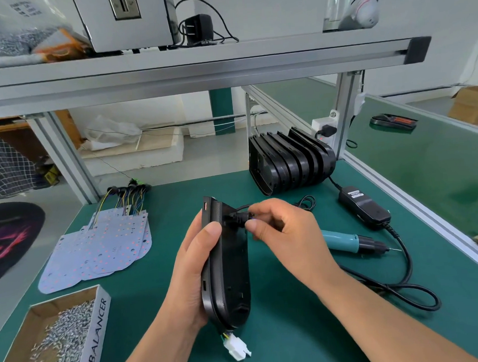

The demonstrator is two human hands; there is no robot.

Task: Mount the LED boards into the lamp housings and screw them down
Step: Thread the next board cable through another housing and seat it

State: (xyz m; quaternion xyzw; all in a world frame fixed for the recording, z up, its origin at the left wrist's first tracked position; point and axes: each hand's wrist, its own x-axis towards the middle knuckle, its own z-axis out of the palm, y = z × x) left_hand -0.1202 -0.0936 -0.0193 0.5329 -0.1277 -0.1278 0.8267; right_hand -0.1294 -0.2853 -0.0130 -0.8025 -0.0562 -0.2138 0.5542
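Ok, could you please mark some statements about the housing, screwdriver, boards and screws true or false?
1. The left hand holds a black housing on edge. True.
2. The right hand grips the screwdriver. False: the right hand pinches a black plug at the housing; the screwdriver lies on the table.
3. The LED boards lie stacked left of the housing. True.
4. The screw box is empty. False: the screw box holds many screws.
5. A white connector hangs below the housing. True.

LED boards [102, 243] left, screw box [60, 339] nearer; housings [289, 161] behind.
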